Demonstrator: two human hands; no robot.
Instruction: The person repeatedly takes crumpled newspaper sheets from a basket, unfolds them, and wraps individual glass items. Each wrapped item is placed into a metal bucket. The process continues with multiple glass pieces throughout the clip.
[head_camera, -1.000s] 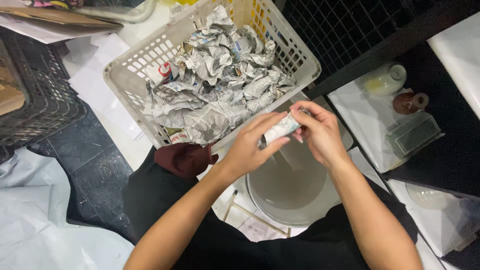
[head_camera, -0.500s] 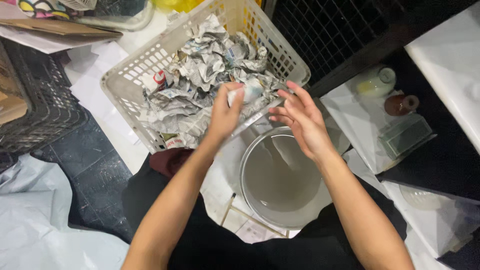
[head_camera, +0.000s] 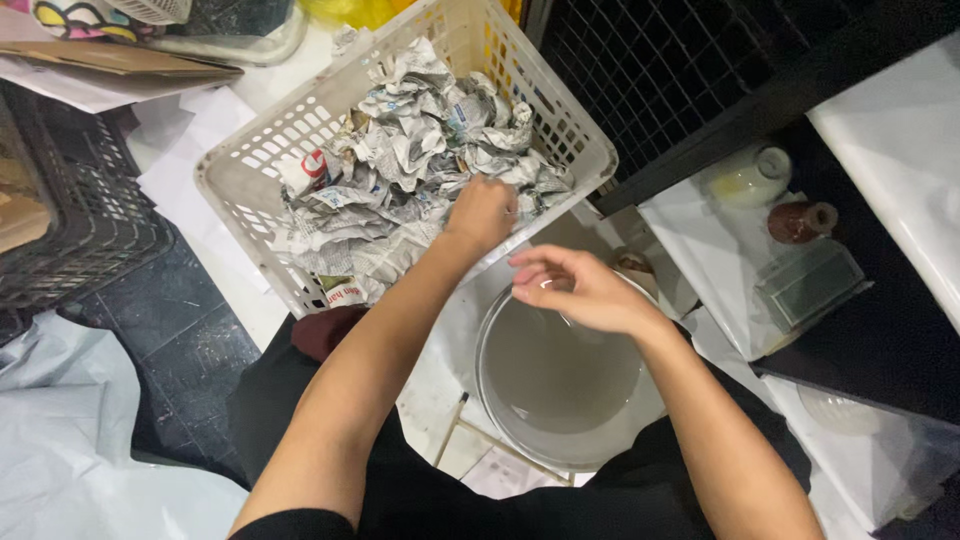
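A person reaches into a basket (head_camera: 250, 180) of crumpled newspaper wads (head_camera: 400, 170) while seated over a grey bucket (head_camera: 560, 390)

The left hand (head_camera: 482, 212) is curled down into the paper at the near rim of the one white slatted basket, fingers closed around something among the wads, though what exactly it grips cannot be told; the right hand (head_camera: 575, 288) hovers half open and empty above the single round bucket, which stands just beside the basket. The step in hand looks like picking out one wad, which calls for a clean lift past the basket wall. The wads are too many and too tangled to count; two small jars (head_camera: 770, 190) sit well apart at right
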